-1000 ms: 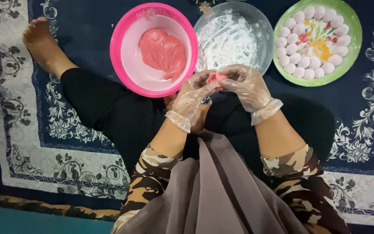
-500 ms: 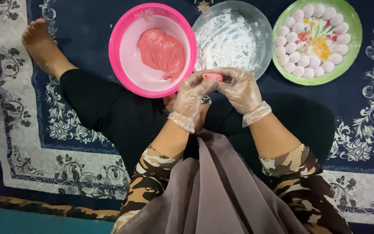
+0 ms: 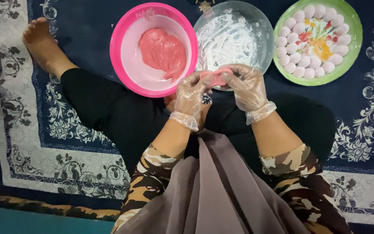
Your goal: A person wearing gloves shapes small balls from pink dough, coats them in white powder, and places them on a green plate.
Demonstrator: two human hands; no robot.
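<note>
Both my hands wear clear plastic gloves and meet just below two bowls. My left hand (image 3: 190,96) and my right hand (image 3: 246,86) pinch a small piece of pink dough (image 3: 216,76) between their fingertips. Right above them a pink bowl (image 3: 128,65) holds a lump of pink dough (image 3: 163,51). Beside it a clear bowl (image 3: 262,32) is coated with white flour. At the top right a green plate (image 3: 355,30) carries several pale pink dough balls (image 3: 310,71) in a ring.
I sit cross-legged on a dark blue patterned carpet (image 3: 87,26) with pale floral borders. My bare foot (image 3: 40,41) rests at the upper left, black trouser legs spread under my hands. A grey cloth (image 3: 221,195) hangs over my lap.
My hands have stayed together at the same spot, fingers working the pink piece; the right hand has turned slightly over it. The bowls and the plate have not moved.
</note>
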